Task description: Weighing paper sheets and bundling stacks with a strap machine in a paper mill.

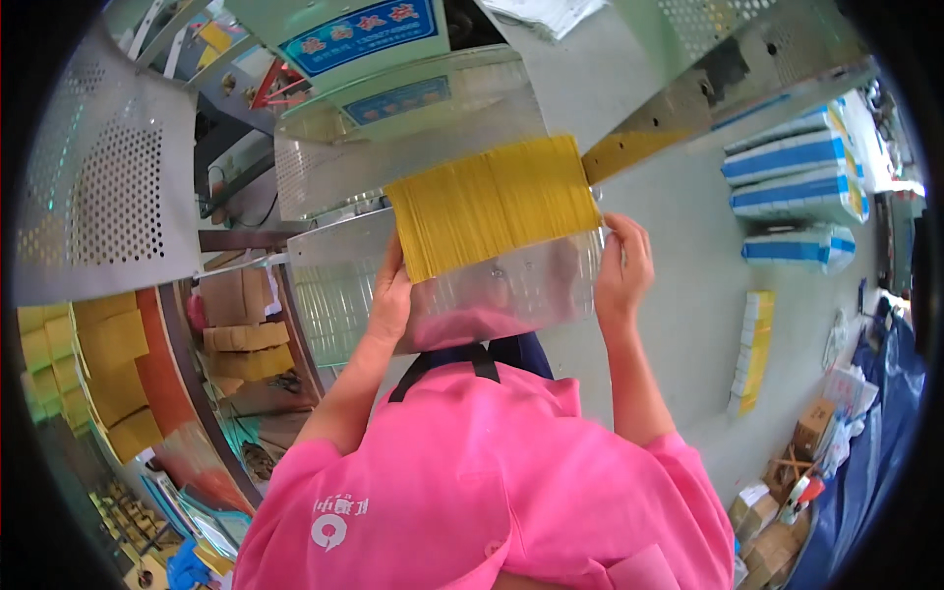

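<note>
A long row of thin yellow paper sheets (500,208), packed tightly on edge, lies across a shiny metal tray (511,300) in front of me. My left hand (390,300) is at the row's left end, its fingers partly hidden behind the sheets. At the opposite end, my right hand (623,264) presses curled fingers and thumb against the edge. The row sits between both hands, tilted slightly up to the right. Its underside is out of sight, so I cannot tell whether it rests on the metal or is lifted.
Behind the tray stands a pale green machine (354,49) with a blue label. Perforated metal panels (108,187) flank it at left. Blue-and-white wrapped bundles (792,182) and a yellow-white stack (752,352) lie on the floor at right. Yellow stacks (108,374) stand at left.
</note>
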{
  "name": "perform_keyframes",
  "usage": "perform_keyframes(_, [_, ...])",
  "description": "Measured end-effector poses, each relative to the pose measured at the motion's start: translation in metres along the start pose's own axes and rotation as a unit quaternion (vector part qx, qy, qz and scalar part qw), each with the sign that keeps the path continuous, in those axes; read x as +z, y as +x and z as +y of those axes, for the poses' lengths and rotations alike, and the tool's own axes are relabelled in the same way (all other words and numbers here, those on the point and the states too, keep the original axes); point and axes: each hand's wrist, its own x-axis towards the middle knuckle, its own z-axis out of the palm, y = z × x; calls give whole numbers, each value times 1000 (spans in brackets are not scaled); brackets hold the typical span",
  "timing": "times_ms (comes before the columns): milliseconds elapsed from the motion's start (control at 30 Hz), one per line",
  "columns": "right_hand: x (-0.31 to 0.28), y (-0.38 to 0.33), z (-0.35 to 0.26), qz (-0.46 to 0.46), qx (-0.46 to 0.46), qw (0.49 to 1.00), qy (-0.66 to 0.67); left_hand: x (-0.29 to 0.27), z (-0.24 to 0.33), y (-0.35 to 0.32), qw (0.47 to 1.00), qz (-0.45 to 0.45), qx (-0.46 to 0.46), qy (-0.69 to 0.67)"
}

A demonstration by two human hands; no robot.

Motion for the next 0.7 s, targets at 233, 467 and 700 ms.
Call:
perform_keyframes(233, [23,33,-89,-237,-331,902,-143,4,1,0,997,29,-8,-77])
perform_keyframes(467, [45,50,-113,-279,-401,854,-182,10,4,1,998,59,-18,-14])
perform_keyframes(700, [93,32,-138,-414,-311,821,-243,4,-10,-2,998,61,-13,27])
